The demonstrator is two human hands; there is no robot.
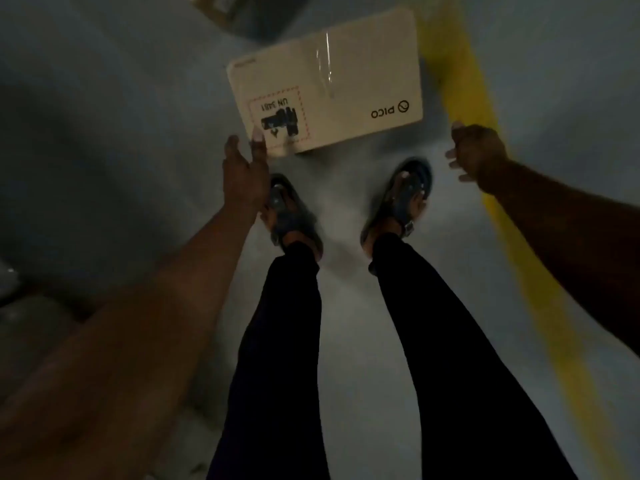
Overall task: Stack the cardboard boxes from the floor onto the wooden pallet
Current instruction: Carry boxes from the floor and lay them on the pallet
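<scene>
Cardboard box [325, 81] lies flat on the grey floor [104, 133], just past the person's two feet in sandals [291, 220]. It is pale, with the word PICO on top, a black and red sticker [278, 119] at its near left corner and a strip of clear tape [323, 67] across the middle. A yellow line [464, 81] painted on the floor runs along its right side.

Both arms reach down toward it. The left hand [242, 168] is open, with the fingers [258, 140] spread and the tips at the near left corner of the box, over the sticker. They may be touching it, but the picture is too blurry to be sure. The right hand [479, 150] is open too and holds nothing. It hangs off to the right of the box, over the yellow line, and is not touching it.

This looks like the reaching step, before the box is picked up. Next, each hand needs to get on one side of the box, so the right hand has to come in closer. Then both can squeeze and lift. The box is wide and flat, so it may tip if only one hand holds it.

No wooden pallet shows clearly here, only a dark blurry shape [239, 12] at the far edge that cannot be made out
</scene>
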